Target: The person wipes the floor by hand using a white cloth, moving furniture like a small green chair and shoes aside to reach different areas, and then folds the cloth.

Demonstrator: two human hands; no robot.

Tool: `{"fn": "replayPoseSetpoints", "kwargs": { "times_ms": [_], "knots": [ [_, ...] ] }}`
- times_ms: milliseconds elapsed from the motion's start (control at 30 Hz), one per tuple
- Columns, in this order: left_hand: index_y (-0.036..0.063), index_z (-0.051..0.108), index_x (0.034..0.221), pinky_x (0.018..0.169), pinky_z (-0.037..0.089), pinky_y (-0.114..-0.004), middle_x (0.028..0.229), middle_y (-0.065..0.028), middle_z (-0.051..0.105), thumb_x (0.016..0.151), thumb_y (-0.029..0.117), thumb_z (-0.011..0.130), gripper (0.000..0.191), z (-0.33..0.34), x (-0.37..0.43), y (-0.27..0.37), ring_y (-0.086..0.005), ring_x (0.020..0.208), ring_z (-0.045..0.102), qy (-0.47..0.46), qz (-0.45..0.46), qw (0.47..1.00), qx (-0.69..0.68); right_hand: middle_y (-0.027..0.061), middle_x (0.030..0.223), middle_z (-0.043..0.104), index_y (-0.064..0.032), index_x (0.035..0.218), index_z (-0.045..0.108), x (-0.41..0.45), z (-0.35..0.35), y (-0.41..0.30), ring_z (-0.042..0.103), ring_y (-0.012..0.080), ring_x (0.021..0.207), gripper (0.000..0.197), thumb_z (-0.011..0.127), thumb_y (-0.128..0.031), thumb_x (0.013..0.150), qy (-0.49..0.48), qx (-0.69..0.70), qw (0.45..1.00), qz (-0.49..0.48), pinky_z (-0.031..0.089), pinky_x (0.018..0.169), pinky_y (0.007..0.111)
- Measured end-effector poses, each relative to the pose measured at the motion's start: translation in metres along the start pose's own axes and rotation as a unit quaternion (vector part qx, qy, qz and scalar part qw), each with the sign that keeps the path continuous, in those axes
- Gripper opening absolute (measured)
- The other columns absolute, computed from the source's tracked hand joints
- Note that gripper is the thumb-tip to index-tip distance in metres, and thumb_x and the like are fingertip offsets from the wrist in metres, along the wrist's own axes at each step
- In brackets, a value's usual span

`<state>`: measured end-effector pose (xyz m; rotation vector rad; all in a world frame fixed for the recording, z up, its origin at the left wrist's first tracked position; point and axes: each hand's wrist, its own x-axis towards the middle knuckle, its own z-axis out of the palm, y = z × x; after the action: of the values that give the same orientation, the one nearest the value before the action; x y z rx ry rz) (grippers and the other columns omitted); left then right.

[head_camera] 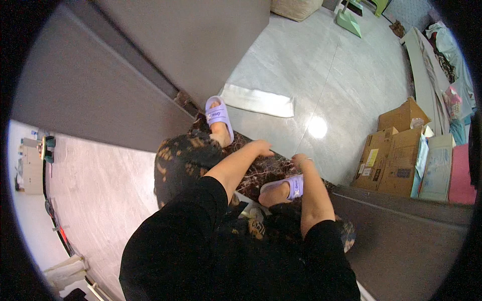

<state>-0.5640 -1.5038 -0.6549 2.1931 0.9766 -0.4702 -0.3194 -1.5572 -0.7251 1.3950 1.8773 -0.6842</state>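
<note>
My left hand (265,148) hangs over the far edge of the dark marble door threshold (260,174), fingers pointing right. Close by to its right is my right hand (301,160), with a thin band at the wrist. I see no object in either hand, but the fingers are small and partly hidden. Ahead of them, a white folded cloth (258,100) lies flat on the grey tiled floor (286,67). My feet wear lilac slippers, the left slipper (218,114) by the door frame and the right slipper (295,187) beside my right forearm.
A grey door (188,41) stands at the upper left. Cardboard boxes (399,158) are stacked at the right behind a grey wall (399,240). A green dustpan (348,23) and a beige fabric bin (295,8) are farther back. Paler floor (101,188) extends at the left.
</note>
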Motion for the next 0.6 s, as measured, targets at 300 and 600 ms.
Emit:
{"fn": "replayPoseSetpoints", "kwargs": {
  "times_ms": [300, 600],
  "knots": [
    [0.0073, 0.061, 0.121, 0.086, 0.051, -0.045, 0.112, -0.0137, 0.067, 0.086, 0.034, 0.056, 0.044, 0.003, -0.059, -0.034, -0.0328, 0.102, 0.063, 0.043, -0.071, 0.996, 0.017, 0.0155, 0.114, 0.066, -0.0108, 0.116, 0.065, -0.095, -0.083, -0.097, 0.062, 0.0349, 0.104, 0.032, 0.056, -0.028, 0.091, 0.274, 0.284, 0.919, -0.002, 0.048, 0.091, 0.041],
    [0.0084, 0.053, 0.130, 0.106, 0.038, -0.046, 0.147, -0.0204, 0.035, 0.090, 0.021, 0.055, 0.042, -0.011, -0.070, -0.125, -0.0382, 0.132, 0.039, 0.117, -0.235, 0.962, -0.069, 0.0166, 0.140, 0.046, -0.0108, 0.126, 0.056, 0.000, -0.087, -0.130, 0.043, 0.0370, 0.129, 0.038, 0.055, -0.029, 0.093, 0.259, 0.179, 0.947, -0.065, 0.039, 0.105, 0.046]
  ]
}}
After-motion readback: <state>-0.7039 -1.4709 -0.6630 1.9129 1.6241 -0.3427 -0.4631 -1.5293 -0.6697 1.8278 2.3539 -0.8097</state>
